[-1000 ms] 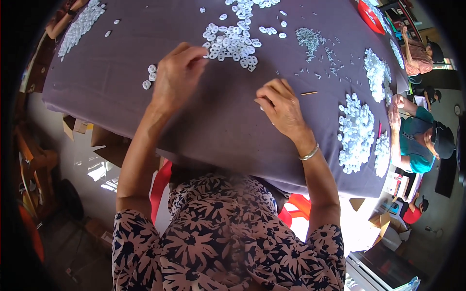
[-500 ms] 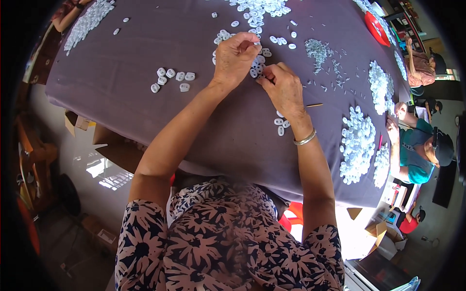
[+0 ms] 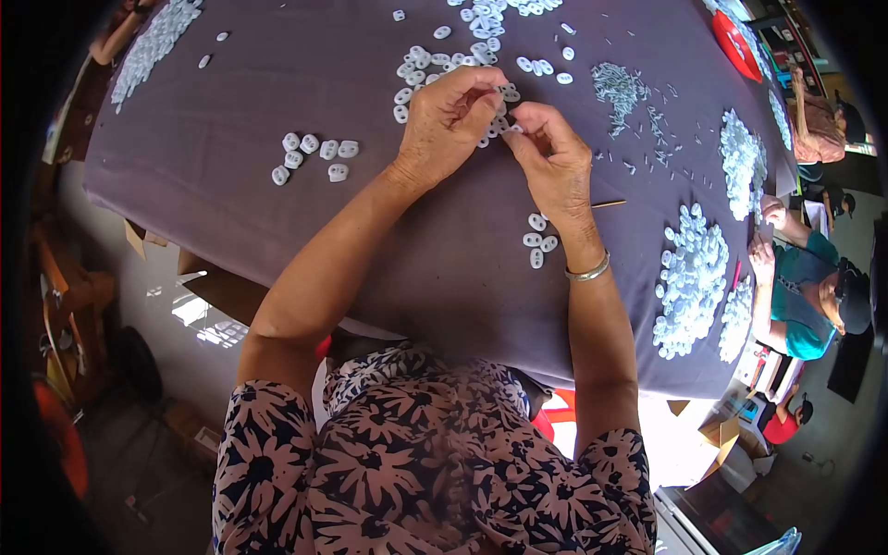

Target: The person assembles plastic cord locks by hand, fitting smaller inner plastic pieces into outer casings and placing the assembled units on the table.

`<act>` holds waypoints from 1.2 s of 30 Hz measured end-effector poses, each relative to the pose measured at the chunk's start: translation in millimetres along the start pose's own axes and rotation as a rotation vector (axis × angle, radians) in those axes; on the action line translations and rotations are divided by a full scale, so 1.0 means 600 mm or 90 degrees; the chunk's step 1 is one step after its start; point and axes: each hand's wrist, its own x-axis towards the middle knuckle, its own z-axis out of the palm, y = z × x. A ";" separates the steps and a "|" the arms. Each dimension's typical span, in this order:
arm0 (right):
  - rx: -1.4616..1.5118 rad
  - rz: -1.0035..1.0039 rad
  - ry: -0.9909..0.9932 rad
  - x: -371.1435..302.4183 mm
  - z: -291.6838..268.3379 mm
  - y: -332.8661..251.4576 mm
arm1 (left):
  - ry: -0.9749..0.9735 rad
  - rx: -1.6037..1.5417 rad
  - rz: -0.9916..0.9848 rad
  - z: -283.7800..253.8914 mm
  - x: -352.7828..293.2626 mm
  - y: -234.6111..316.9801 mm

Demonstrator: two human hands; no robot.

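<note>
Over a loose cluster of small white oval plastic pieces with two holes (image 3: 415, 57), my two hands are close together. The thumb and fingertips of my left hand (image 3: 446, 125) are pressed together, and I cannot make out what is between them. My right hand (image 3: 558, 159) pinches a small white plastic piece (image 3: 514, 130) at its fingertips, just beside the left hand. Several more pieces lie under and between the hands, partly hidden by them. Next to my right wrist sits a small group of white pieces (image 3: 533, 240).
Small metal screws or pins (image 3: 620, 88) are heaped right of my hands. A thin brown stick (image 3: 608, 203) lies near my right wrist. White pieces form a group (image 3: 330, 149) at left and a large pile (image 3: 689, 282) at right. A co-worker (image 3: 805, 296) sits at the right edge.
My right hand has lifted slightly from the cluster toward the left hand, and a white piece now shows at its fingertips. The whole view has shifted a little.
</note>
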 end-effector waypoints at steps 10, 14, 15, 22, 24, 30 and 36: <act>0.161 -0.009 0.062 0.002 -0.007 0.019 | -0.123 0.107 0.022 0.010 -0.006 0.007; 0.112 -0.040 0.082 0.002 -0.003 0.018 | -0.125 0.132 0.016 0.009 -0.006 0.002; 0.112 -0.041 0.083 0.001 -0.001 0.017 | -0.125 0.132 0.017 0.008 -0.006 0.001; 0.052 -0.037 0.064 0.000 -0.008 0.016 | -0.120 0.120 0.002 0.008 -0.007 0.002; 0.063 -0.025 0.061 0.001 -0.010 0.014 | -0.121 0.111 0.000 0.008 -0.006 0.001; 0.145 -0.017 0.026 0.001 -0.013 0.016 | -0.132 0.072 -0.004 0.008 -0.008 -0.010; 0.154 -0.008 0.016 0.001 -0.013 0.014 | -0.147 -0.008 -0.050 0.003 -0.003 -0.009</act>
